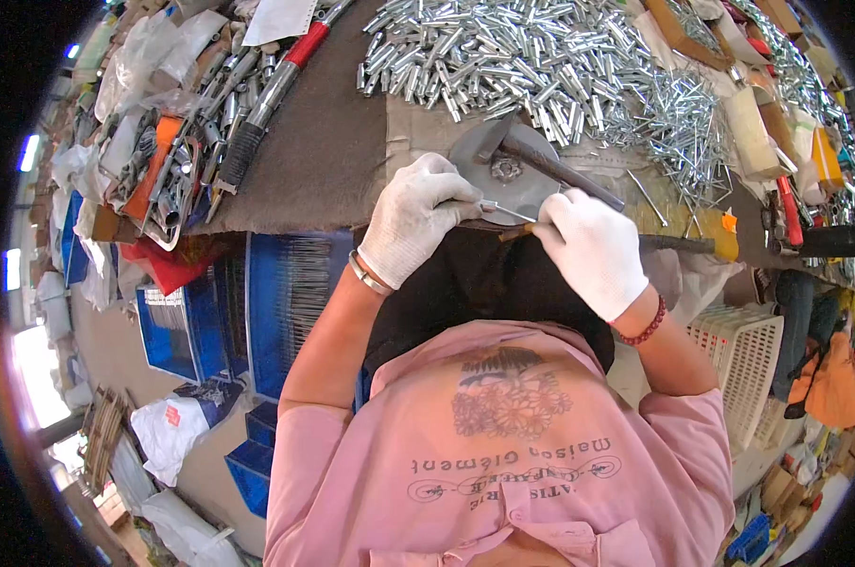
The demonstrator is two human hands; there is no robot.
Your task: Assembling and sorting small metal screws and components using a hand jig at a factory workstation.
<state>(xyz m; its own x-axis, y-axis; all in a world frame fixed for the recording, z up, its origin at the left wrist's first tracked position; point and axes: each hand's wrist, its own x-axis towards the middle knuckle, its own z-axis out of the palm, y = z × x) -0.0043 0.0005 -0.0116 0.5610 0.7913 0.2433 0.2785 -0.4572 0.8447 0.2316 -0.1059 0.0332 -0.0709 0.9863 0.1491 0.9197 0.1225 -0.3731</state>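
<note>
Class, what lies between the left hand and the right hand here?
In the head view, a thin metal rod spans from the left hand to the right hand, with a round grey plate behind it.

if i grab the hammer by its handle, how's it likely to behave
The hammer will probably feel head-heavy, since its thick dark head sits at one end of a long, slim handle. It looks stiff, as the handle runs straight. Pushed, it might pivot, because it lies across the round metal plate with its handle reaching past the rim.
</note>
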